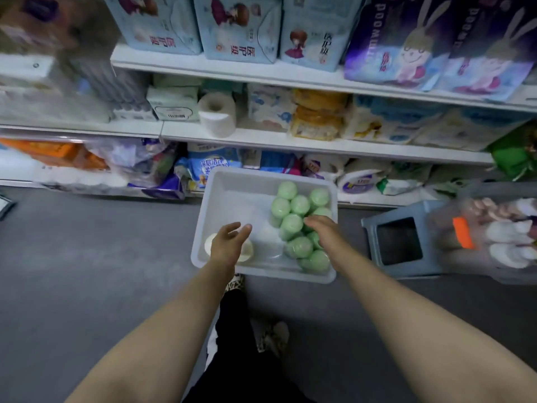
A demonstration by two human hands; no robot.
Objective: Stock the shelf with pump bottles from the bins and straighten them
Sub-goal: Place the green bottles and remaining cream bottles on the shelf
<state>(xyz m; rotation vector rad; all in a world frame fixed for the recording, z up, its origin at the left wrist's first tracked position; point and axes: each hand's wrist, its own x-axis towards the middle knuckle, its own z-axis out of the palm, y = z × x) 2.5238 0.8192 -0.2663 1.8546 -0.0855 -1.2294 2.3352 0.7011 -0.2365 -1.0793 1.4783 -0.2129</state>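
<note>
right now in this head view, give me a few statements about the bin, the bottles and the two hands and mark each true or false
1. The green-capped bottles are clustered in the right part of the grey bin. True.
2. The left hand grips a green bottle. False: it hovers with relaxed fingers over a white-capped bottle in the bin's near left corner and holds nothing.
3. The right hand reaches into the green bottles. True; whether it has closed on one cannot be told.
4. The bin sits on the middle shelf. False: it is down at floor level in front of the lowest shelf.
5. A toilet paper roll stands on the middle shelf. True.
</note>
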